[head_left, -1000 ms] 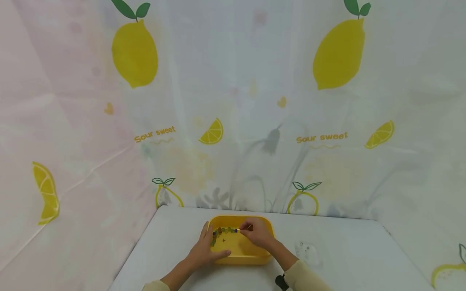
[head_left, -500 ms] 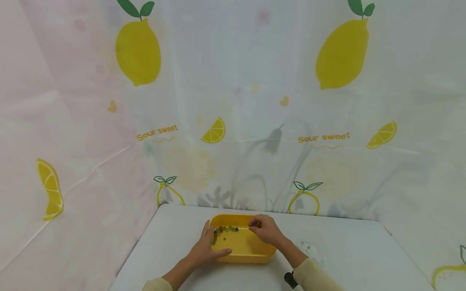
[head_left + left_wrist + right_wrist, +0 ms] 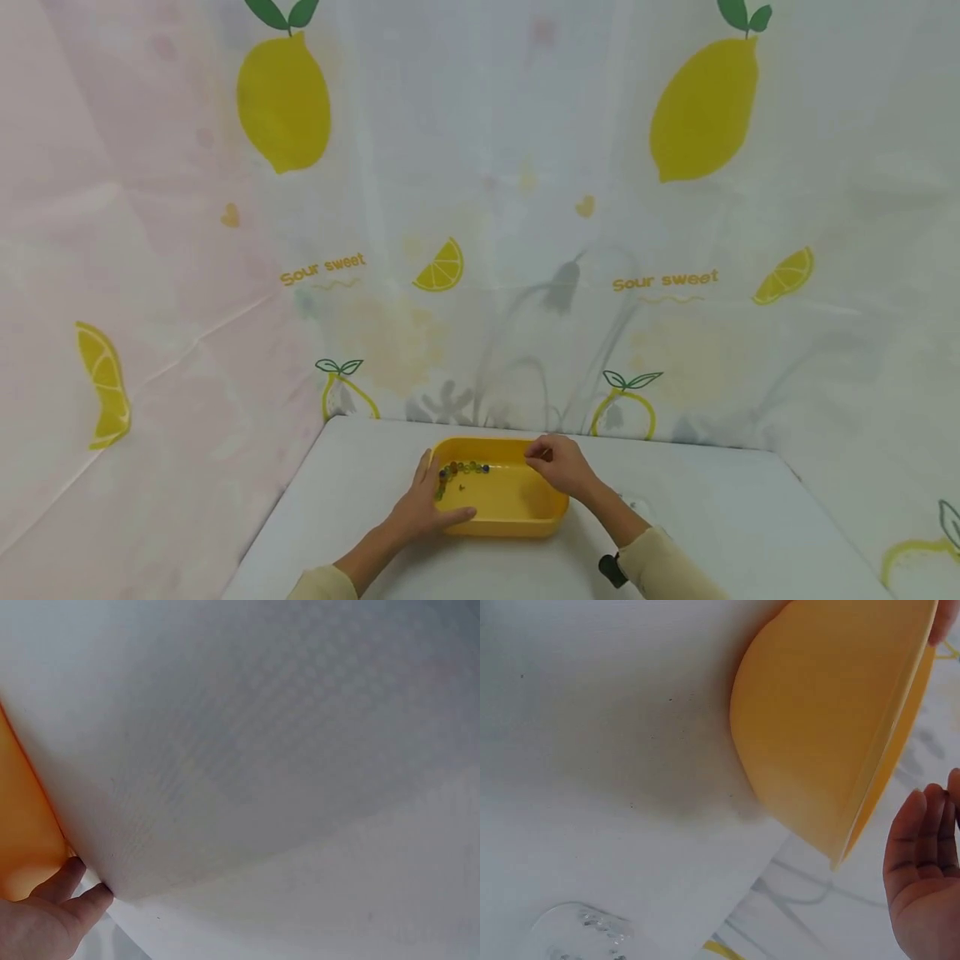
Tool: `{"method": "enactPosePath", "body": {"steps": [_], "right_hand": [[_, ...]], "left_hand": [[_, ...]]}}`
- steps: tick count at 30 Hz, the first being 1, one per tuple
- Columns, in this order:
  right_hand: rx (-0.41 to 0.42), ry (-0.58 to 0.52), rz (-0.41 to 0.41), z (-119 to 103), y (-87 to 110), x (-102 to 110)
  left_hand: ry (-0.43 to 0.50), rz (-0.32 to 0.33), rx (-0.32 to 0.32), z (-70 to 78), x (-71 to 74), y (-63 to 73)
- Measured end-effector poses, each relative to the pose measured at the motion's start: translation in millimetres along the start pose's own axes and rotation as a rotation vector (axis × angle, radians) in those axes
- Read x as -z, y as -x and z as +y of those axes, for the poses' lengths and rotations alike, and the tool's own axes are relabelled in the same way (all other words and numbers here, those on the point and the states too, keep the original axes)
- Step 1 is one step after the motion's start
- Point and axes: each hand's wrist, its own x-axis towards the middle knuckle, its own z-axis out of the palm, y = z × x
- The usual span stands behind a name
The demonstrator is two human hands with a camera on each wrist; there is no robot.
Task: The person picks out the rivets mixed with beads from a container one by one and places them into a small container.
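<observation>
My left hand [image 3: 423,504] grips the near left corner of a yellow plastic tray [image 3: 517,528]. Its thumb lies over the front rim and its fingers lie along the left side; the left wrist view shows fingertips [image 3: 69,879] against the tray wall. Inside, a curved row of green, amber and dark blue beads [image 3: 468,468] runs along the left. A small dark piece [image 3: 461,487] lies below them on the tray floor. Above the right rim, my right hand [image 3: 562,467] has thumb and forefinger pinched together on a thin thread, hardly visible now, leading from the bead row.
A clear plastic packet [image 3: 592,930] with small bits lies on the white table [image 3: 720,517], right of the tray. A black object [image 3: 612,571] sits by my right sleeve. A lemon-print curtain [image 3: 480,208] stands behind and at the sides.
My right hand has moved right and slightly up, from the end of the bead row to above the tray's right rim. The beads and my left hand have stayed in place.
</observation>
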Motion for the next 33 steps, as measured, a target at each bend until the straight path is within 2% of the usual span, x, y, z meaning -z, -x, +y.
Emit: {"method": "enactPosePath", "body": {"steps": [3,13,25,33], "right_hand": [[0.004,0.028,0.001,1.1,-3.6,4.2],[-0.008,0.025,0.042,5.0,4.6,16.1],[-0.024,0.035,0.033,12.4,11.4,32.0],[-0.099,0.087,0.056,18.9,22.2,46.4]], "left_hand": [[0.003,0.004,-0.002,0.3,3.0,-3.7],[-0.004,0.007,-0.007,0.6,2.0,-0.4],[-0.008,-0.003,0.007,-1.1,2.5,-1.1],[-0.006,-0.005,0.006,3.1,4.2,0.4]]}}
